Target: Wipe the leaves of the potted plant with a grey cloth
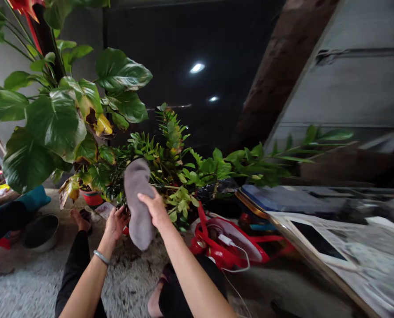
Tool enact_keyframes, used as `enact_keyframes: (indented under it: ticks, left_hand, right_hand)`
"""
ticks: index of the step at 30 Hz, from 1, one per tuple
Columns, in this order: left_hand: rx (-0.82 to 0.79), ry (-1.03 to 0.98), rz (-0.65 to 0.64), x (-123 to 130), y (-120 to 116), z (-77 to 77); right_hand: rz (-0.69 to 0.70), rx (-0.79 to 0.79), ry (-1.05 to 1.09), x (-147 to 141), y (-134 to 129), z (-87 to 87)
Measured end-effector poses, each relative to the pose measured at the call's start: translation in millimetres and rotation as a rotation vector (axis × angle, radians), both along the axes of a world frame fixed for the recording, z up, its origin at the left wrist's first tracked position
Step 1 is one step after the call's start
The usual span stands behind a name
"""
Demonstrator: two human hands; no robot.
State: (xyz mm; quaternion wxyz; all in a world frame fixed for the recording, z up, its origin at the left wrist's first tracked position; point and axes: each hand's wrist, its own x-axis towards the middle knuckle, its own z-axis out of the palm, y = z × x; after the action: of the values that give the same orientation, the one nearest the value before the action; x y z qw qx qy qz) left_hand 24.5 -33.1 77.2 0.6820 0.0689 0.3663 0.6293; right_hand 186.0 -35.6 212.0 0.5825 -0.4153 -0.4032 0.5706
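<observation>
Grey cloth (138, 203) hangs just left of the frame's centre, and I hold it in my right hand (155, 207), fingers closed on its right edge about midway down. Its long axis runs close to vertical, rounded top pointing up into the leaves and the lower end drooping toward the floor (24, 282). My left hand (115, 221) is partly open, fingers reaching into the low stems just beside the cloth; I cannot tell whether it grips one. I judge the step in hand to be wiping the foliage of the small-leaved plant (170, 163); the next move calls for steadying a stem with the left and drawing the cloth along a leaf. Big broad leaves (54, 123) fill the upper left, a red bag (223, 247) lies at lower centre-right.
</observation>
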Motion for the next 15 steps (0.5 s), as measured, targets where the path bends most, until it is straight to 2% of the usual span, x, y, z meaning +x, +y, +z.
enact_keyframes:
  ticks: [2,4,6,9,12,14,15]
  left_hand:
    - [-0.046,-0.005,0.021,1,-3,4.9]
    - [-0.073,-0.01,0.048,1,-6,8.0]
    - [-0.079,-0.024,0.041,0,-7,8.9]
    - [-0.021,-0.055,0.003,-1,-6,7.8]
    - [0.051,-0.064,0.0,0,-3,6.5]
    - [0.057,-0.046,-0.003,1,-1,6.0]
    - [0.054,-0.035,-0.005,1,-1,5.7]
  right_hand:
    - [0.077,-0.081,-0.051,-8,-20,-25.6]
    - [0.096,-0.155,-0.1,-2,-46,-46.0]
    - [0.11,-0.189,-0.124,14,-66,-50.5]
    - [0.086,-0.133,-0.085,41,-63,-26.3]
    - [-0.041,-0.01,-0.044,45,-29,4.4]
    - [-0.108,0.012,-0.023,34,-6,8.0]
    - [-0.11,-0.016,-0.021,26,0,2.7]
